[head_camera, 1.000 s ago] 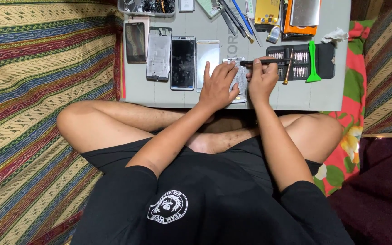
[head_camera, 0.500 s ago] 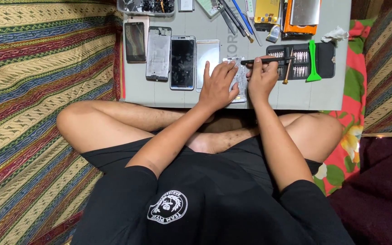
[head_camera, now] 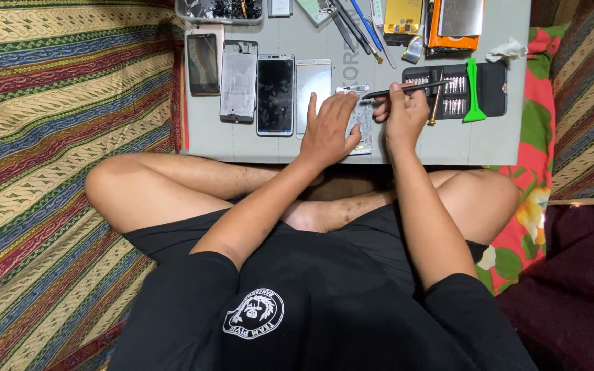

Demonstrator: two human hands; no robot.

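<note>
I sit cross-legged at a low grey table [head_camera: 448, 141]. My left hand [head_camera: 329, 129] lies flat, fingers spread, pressing down an opened phone frame [head_camera: 361, 118] near the table's front edge. My right hand [head_camera: 404, 113] grips a slim black tool [head_camera: 407, 88], held nearly level, its tip pointing left over the top of the frame. Most of the frame is hidden under my left palm.
Left of my hands lie a white panel [head_camera: 313, 79], a dark-screened phone [head_camera: 276, 94], a silver back frame [head_camera: 239, 80] and another phone [head_camera: 203, 64]. A black bit case [head_camera: 491, 89] with a green pry tool [head_camera: 474, 91] sits right. Tweezers, parts and an orange item crowd the far edge.
</note>
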